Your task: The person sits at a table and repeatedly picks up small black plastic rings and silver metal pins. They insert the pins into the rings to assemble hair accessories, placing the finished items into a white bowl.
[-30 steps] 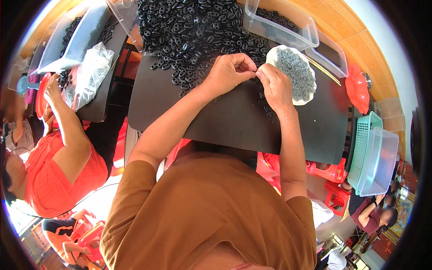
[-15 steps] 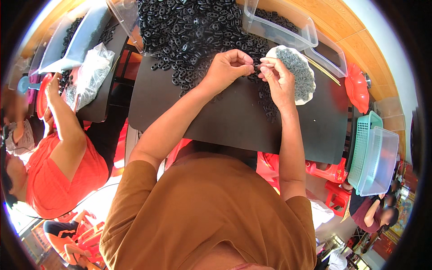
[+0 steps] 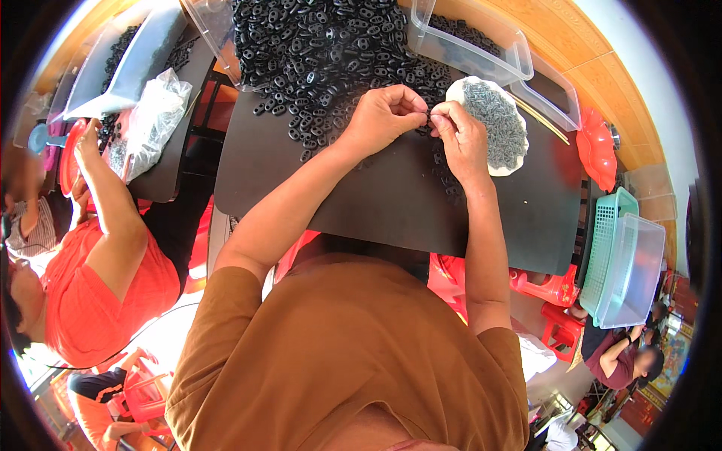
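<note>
Above the dark table, my left hand [image 3: 385,119] pinches a small black piece [image 3: 429,114] between thumb and fingertips. My right hand [image 3: 460,143] meets it there, thumb and forefinger closed at the same spot; whatever the right fingers grip is too small to make out. Beyond the hands spreads a big heap of black oval two-holed pieces [image 3: 323,56]. A thin trail of small black pieces [image 3: 444,169] lies under and beside my right hand. To its right, a white scallop-edged dish [image 3: 502,171] holds many small grey metal-looking parts [image 3: 492,120].
Clear plastic bins [image 3: 481,62] stand at the far right, near thin yellowish sticks [image 3: 541,120] and a red dish [image 3: 596,150]. A green basket [image 3: 605,248] is off the table's right side. At the left, a person in red [image 3: 113,286] works at another table.
My right hand's fingers have closed in on the black piece and curled more tightly. My left hand has stayed nearly in place.
</note>
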{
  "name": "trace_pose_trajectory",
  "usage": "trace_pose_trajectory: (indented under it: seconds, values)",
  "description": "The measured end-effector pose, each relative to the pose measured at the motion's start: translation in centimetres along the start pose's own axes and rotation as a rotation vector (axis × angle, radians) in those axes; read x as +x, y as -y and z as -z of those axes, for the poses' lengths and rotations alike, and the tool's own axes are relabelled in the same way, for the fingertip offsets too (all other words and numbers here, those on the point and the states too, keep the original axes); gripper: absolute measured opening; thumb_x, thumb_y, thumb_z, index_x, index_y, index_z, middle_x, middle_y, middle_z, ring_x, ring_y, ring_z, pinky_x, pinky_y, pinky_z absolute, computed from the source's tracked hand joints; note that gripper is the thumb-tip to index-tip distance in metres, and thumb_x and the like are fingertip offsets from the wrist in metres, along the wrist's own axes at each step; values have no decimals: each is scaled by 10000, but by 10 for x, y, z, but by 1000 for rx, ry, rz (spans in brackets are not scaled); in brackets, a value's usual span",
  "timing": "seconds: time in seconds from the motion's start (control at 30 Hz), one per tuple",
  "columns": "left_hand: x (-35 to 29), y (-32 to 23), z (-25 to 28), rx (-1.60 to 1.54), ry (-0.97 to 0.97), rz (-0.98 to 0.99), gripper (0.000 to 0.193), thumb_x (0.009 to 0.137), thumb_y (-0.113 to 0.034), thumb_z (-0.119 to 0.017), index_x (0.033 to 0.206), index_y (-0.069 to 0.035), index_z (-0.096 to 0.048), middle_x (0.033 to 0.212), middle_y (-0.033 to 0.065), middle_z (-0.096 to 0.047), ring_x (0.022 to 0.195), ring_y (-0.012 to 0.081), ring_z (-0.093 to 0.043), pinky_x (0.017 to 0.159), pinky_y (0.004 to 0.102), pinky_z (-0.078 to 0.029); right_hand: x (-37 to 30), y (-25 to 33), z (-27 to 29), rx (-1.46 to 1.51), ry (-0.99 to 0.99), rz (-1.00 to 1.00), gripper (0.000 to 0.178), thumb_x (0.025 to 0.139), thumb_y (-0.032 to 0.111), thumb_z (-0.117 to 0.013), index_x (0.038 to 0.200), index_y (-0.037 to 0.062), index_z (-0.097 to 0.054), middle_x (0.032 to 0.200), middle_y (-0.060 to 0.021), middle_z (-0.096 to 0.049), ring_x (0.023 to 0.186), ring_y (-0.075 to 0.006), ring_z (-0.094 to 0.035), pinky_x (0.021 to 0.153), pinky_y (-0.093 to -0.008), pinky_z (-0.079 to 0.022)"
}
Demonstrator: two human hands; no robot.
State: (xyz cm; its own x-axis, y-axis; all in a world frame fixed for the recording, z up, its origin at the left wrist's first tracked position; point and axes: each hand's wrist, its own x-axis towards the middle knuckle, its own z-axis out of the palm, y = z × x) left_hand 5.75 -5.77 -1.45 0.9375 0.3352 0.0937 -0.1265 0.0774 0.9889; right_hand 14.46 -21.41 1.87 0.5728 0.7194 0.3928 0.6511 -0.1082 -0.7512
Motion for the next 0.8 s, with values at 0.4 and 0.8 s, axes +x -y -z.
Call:
trace_pose_trajectory:
  seconds: [0.4,0.8]
  values:
    - [-7,-6,-6,145,-25,-27,73,835,9,-698,900,-4,-667,873,35,-714,813,89,-688,752,235,-551,-2,3,1,-237,45,19,126,941,153,-584,868,52,-565,752,-147,-614,664,-373,-584,593,-420,-447]
    - [-6,7,-11,-260,-41,8,100,881,2,-684,978,-2,-659,972,73,-706,859,112,-673,772,253,-550,-4,-6,-5,280,-44,-226,81,906,84,-680,925,28,-624,770,-29,-669,672,-79,-624,611,-242,-501]
